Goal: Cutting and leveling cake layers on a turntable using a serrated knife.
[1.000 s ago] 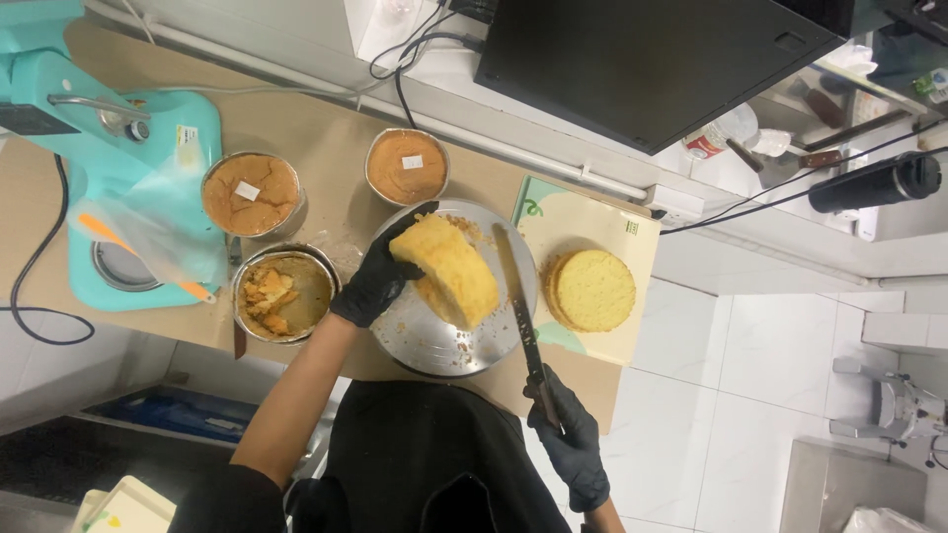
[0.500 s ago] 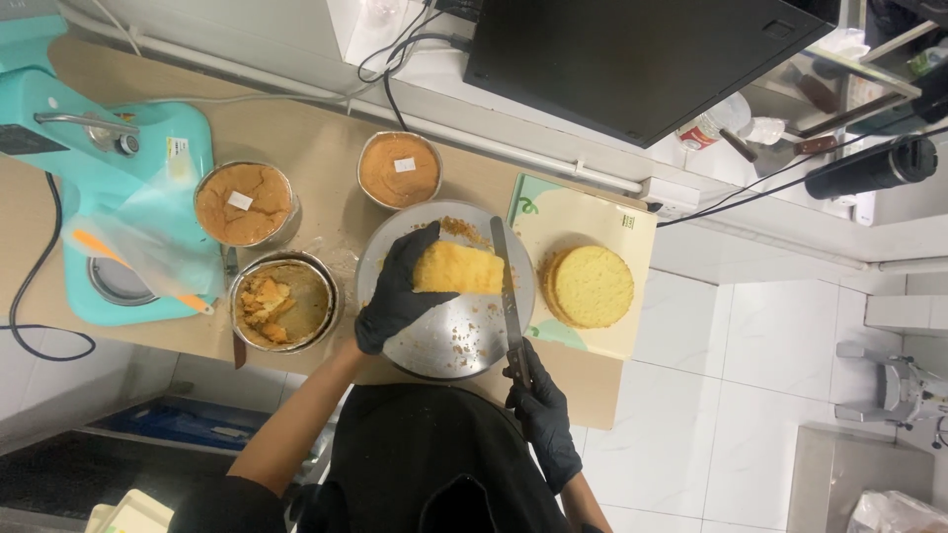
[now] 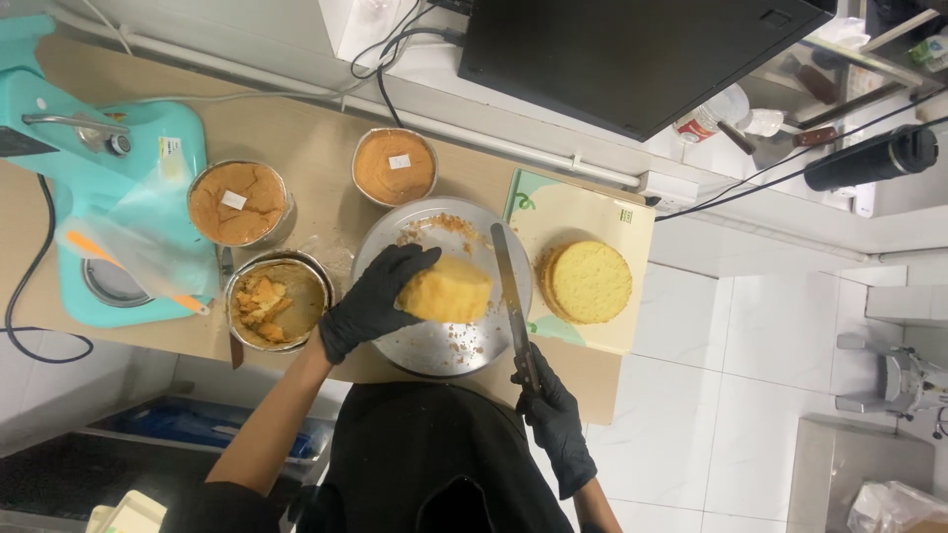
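Left hand (image 3: 373, 301): one black glove, fingers curled around one cake piece (image 3: 449, 289) over the round tray's (image 3: 425, 345) middle.
Right hand (image 3: 553, 415): fist closed on one long knife (image 3: 512, 296) along the tray's right edge.
Tins: three.
Cake rounds: one stack (image 3: 589, 281) on the board (image 3: 583, 212).

Cake (image 3: 449, 289) now lower on turntable (image 3: 434, 345)

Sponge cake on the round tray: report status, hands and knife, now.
Left hand gripping sponge cake over round metal tray. Right hand holding long knife, blade flat beside cake. Crumbs on tray; sliced layer on board to the right.
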